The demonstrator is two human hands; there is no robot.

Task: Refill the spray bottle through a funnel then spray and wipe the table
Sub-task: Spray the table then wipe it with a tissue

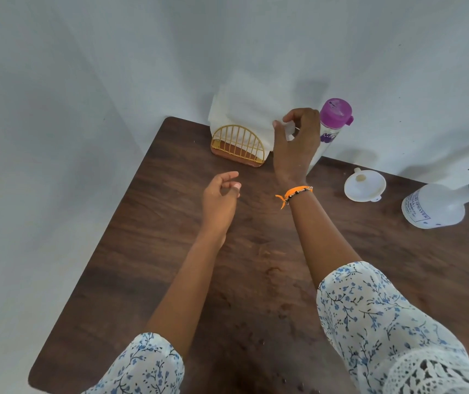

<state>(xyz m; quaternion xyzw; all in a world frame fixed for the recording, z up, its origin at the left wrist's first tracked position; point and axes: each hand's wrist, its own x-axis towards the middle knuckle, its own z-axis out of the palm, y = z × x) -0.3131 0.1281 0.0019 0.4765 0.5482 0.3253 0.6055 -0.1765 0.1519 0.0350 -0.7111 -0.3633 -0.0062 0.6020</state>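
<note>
My right hand (296,143) pinches the edge of a white paper napkin (244,115) standing in the gold wire holder (237,147) at the back of the dark wooden surface (256,280), while my left hand (220,199) hovers above the surface with fingers loosely curled, holding nothing. Just right of my right hand stands a purple-capped bottle (333,120); further right lie the white funnel (365,184) and the spray bottle (435,204), tipped on its side.
</note>
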